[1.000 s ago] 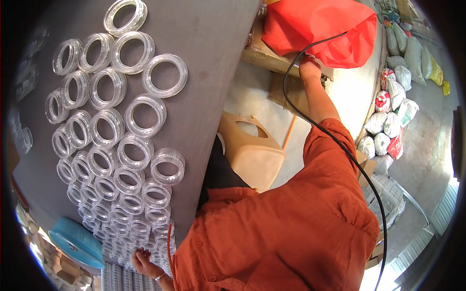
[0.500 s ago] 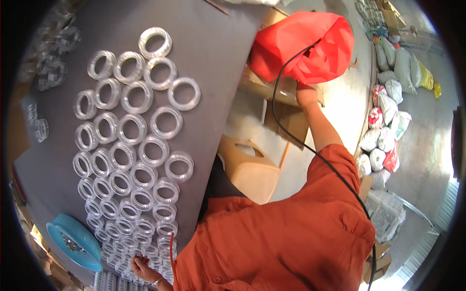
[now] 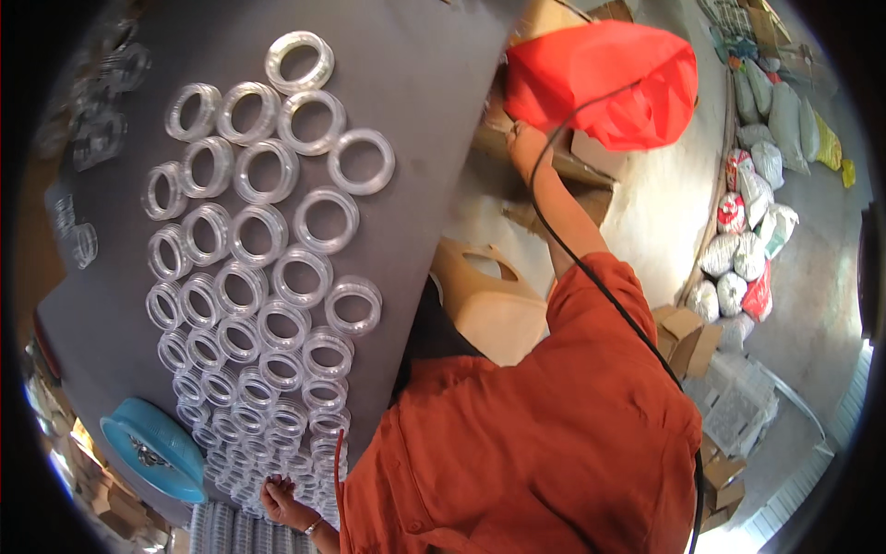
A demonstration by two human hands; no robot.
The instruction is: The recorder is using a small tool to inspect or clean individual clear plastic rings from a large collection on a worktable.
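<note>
Clear plastic rings [image 3: 314, 219], many in short stacks, cover the dark table in rows. My left hand [image 3: 277, 499], with a band at its wrist, hovers over or rests on the rings at the table's lower end. Its fingers are curled, and small dark reddish bits show at the fingertips. My right hand [image 3: 527, 148] is beside the left lower edge of a red cloth bag [image 3: 609, 88]. The fingers there are bent closed, and whatever they hold is hidden. A black cable [image 3: 591, 279] passes by this hand and runs down my orange sleeve.
A blue basin [image 3: 175, 466] with small shiny pieces stands at the table's lower left. Cardboard boxes [image 3: 577, 198] are under the red bag. A tan plastic stool [image 3: 494, 305] stands by the table's edge. Several filled sacks [image 3: 743, 254] line the floor at right.
My right hand has moved left along the red bag's lower edge, from beneath its middle. The view has shifted slightly. My left hand stays by the rings.
</note>
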